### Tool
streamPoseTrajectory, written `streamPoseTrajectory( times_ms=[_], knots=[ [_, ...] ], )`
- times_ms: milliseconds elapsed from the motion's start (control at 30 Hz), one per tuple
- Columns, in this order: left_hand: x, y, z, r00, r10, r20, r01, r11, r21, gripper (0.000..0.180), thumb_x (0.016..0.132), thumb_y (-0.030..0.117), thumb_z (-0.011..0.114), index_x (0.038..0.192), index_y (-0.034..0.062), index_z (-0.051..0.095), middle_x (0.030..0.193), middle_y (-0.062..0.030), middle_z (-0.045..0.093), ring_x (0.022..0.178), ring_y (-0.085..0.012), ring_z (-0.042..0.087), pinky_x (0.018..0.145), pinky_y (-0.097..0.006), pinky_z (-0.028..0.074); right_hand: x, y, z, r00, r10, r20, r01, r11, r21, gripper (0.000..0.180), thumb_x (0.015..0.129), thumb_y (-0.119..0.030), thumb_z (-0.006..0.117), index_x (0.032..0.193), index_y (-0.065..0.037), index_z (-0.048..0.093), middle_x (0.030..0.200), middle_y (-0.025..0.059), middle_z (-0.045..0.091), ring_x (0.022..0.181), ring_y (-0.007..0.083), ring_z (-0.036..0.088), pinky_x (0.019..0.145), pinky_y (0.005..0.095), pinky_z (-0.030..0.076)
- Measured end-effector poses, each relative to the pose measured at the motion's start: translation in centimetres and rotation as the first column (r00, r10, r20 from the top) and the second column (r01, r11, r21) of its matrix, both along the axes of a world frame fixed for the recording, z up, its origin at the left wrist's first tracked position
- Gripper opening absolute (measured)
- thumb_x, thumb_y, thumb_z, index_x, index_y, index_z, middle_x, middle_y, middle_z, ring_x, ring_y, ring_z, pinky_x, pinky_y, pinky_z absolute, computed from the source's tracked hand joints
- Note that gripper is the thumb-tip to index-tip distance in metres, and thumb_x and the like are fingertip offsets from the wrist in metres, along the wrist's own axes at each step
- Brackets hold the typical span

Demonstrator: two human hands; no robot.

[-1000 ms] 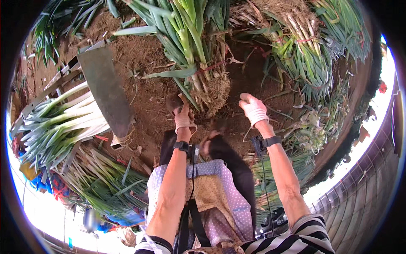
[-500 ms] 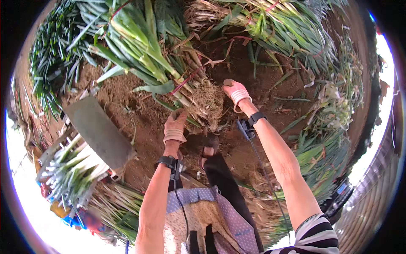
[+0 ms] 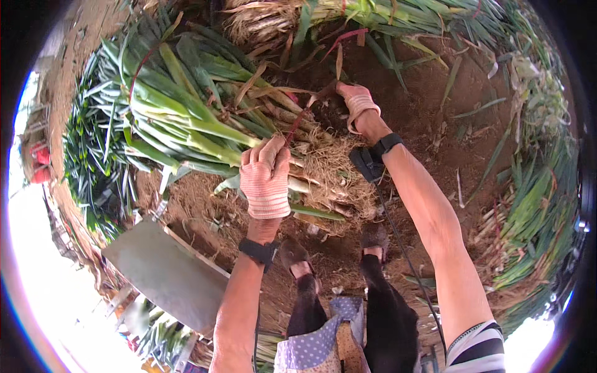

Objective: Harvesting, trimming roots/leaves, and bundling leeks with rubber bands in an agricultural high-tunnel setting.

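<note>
A large bundle of long green onions (image 3: 180,127) lies on the soil in front of me, green leaves toward the left and tangled pale roots (image 3: 339,171) toward the right. Around its stalks near the roots runs a thin red tie (image 3: 298,123). My left hand (image 3: 266,177), in a striped pink-and-white glove, rests on the stalks with fingers closed on the tie. Beyond the roots, my right hand (image 3: 359,104), gloved alike, is closed at the far end of the reddish-brown strip leading from the tie. Its fingertips are partly hidden.
A grey flat board (image 3: 168,273) sits at the lower left, with more onions (image 3: 158,339) below it. Other bundles lie at the far side (image 3: 398,15) and along the right (image 3: 528,217). Darker green onions (image 3: 93,143) are at the left. My shoes (image 3: 374,236) stand near the roots.
My left hand has moved up from beside the bundle onto its stalks and gripped the tie. My right hand has closed on the strip. The bundle now lies more crosswise; the view has shifted.
</note>
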State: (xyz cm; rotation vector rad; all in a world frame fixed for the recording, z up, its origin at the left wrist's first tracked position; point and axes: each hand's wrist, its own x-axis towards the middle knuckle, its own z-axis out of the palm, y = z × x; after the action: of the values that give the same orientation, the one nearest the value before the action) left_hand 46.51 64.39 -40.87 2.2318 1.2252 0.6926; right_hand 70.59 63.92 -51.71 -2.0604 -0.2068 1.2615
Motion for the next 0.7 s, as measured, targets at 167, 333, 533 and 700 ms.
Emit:
streamPoseTrajectory(
  times_ms=[167, 333, 533, 700],
  knots=[
    [0.6, 0.3, -1.8, 0.984, -0.155, -0.087, 0.170, 0.962, 0.212, 0.024, 0.076, 0.012, 0.064, 0.099, 0.0116, 0.061, 0.094, -0.0068, 0.062, 0.091, -0.0286, 0.054, 0.082, -0.039, 0.043, -1.1, -0.3, -2.6, 0.949, 0.315, 0.022, -0.314, 0.936, 0.162, 0.039, 0.082, -0.037, 0.057, 0.088, 0.002, 0.057, 0.065, 0.0105, 0.057, 0.061, 0.0178, 0.057, 0.052, 0.0301, 0.046],
    [1.6, 0.6, -3.8, 0.969, -0.180, -0.170, 0.221, 0.939, 0.264, 0.024, 0.075, 0.015, 0.064, 0.099, 0.0121, 0.060, 0.094, -0.0049, 0.062, 0.088, -0.0275, 0.054, 0.081, -0.040, 0.043, -2.4, 0.3, -2.1, 0.927, 0.343, -0.154, -0.286, 0.909, 0.304, 0.028, 0.086, -0.017, 0.052, 0.113, -0.011, 0.056, 0.090, 0.0112, 0.063, 0.074, 0.0218, 0.062, 0.063, 0.0342, 0.051],
    [1.4, 0.7, -4.1, 0.934, -0.282, -0.222, 0.333, 0.910, 0.247, 0.012, 0.071, 0.013, 0.065, 0.083, 0.0101, 0.064, 0.083, -0.0075, 0.060, 0.078, -0.0270, 0.055, 0.072, -0.039, 0.044, 1.2, -3.1, -3.9, 0.178, 0.406, 0.897, -0.720, 0.674, -0.162, 0.025, 0.077, -0.007, 0.055, 0.101, -0.007, 0.059, 0.092, 0.0121, 0.062, 0.080, 0.0210, 0.060, 0.072, 0.0294, 0.050],
    [1.1, -0.3, -4.1, 0.954, -0.237, -0.185, 0.275, 0.937, 0.216, 0.008, 0.070, 0.011, 0.066, 0.077, 0.0087, 0.065, 0.079, -0.0077, 0.061, 0.074, -0.0274, 0.056, 0.069, -0.039, 0.045, 6.6, -7.4, -3.3, -0.101, 0.608, 0.787, -0.511, 0.647, -0.566, 0.030, 0.068, -0.001, 0.060, 0.098, -0.002, 0.061, 0.084, 0.0081, 0.062, 0.080, 0.0170, 0.059, 0.073, 0.0269, 0.048]
  ],
)
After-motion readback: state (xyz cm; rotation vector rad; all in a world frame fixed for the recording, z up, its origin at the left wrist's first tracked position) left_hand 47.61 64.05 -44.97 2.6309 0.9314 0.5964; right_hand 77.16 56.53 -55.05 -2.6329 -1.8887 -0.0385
